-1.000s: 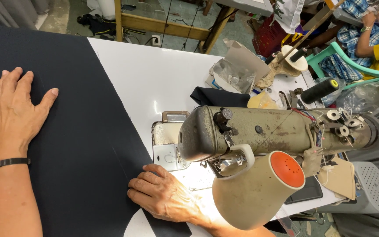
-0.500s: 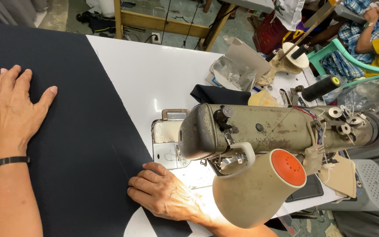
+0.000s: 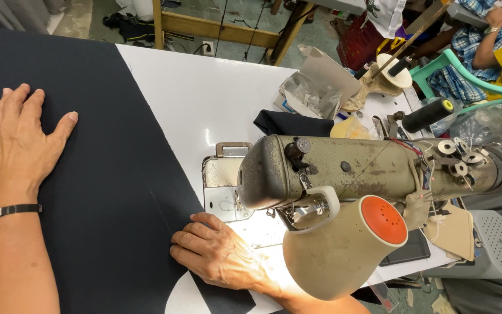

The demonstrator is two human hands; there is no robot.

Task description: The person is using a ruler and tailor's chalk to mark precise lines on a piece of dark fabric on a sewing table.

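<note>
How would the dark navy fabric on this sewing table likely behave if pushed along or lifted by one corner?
The dark navy fabric lies perfectly flat under the left hand, so it is probably limp and would droop if lifted. On the glossy white table it would likely slide easily. Pushed from the edge by the right hand, it may bunch rather than move whole.

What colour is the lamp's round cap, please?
Orange, on the lamp's round cap, seen in the head view.

My right hand (image 3: 219, 256) is boxed in: lamp (image 3: 344, 247) and sewing machine (image 3: 367, 168) crowd just right of it. Ahead of my left hand (image 3: 18, 142), dark fabric (image 3: 106, 174) lies open; bare white table (image 3: 204, 99) beyond.
</note>
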